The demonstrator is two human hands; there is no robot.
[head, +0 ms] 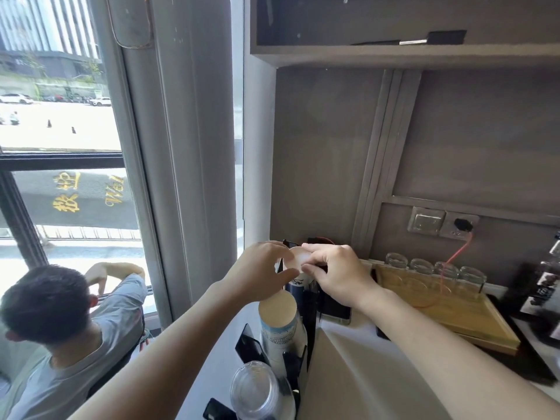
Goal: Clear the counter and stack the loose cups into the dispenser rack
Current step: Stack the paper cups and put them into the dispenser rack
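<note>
Both my hands meet over the far end of a black dispenser rack (309, 316) on the white counter. My left hand (260, 271) and my right hand (336, 271) pinch the same upside-down paper cup (297, 258), whose pale base faces me; it sits on top of a stack with a dark blue print. Nearer to me the rack holds a second stack of paper cups (277, 313) with a blue and white pattern. A stack of clear plastic cups (254, 389) stands closest to me.
A wooden tray (472, 316) carries several upturned glass jars (445, 269) at the right. A dark phone (336, 313) lies by the rack. Dark bottles (545, 286) stand at the far right. A seated person (60, 322) is by the window on the left. Wall sockets (442, 222) with a red cable sit behind.
</note>
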